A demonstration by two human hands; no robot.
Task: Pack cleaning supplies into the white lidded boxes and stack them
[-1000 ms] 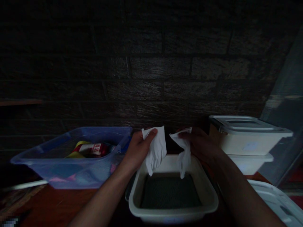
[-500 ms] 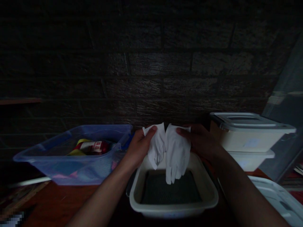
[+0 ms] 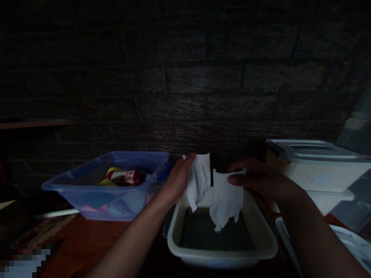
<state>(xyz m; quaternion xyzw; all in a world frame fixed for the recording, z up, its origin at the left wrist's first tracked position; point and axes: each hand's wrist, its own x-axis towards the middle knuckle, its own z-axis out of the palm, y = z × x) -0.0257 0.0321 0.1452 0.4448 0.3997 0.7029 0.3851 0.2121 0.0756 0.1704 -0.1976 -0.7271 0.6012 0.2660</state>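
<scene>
My left hand (image 3: 179, 179) pinches the cuff of a white glove (image 3: 198, 179) that hangs down over a white tub (image 3: 261, 241). My right hand (image 3: 255, 177) grips a second white glove (image 3: 226, 200) by its cuff, a little lower and to the right, its fingers dangling into the tub. The tub has a dark bottom and stands on a reddish table right in front of me. The two gloves hang side by side, nearly touching.
A clear blue bin (image 3: 113, 189) with a red and yellow packet (image 3: 123, 177) inside stands to the left. Two stacked white lidded boxes (image 3: 319, 166) stand at the right, with a white lid or tray (image 3: 348, 243) below them. A dark brick wall (image 3: 185, 77) rises behind.
The right-hand glove has dropped lower and tilted toward the tub. The left-hand glove has stayed at about the same height. The view has shifted slightly to the left.
</scene>
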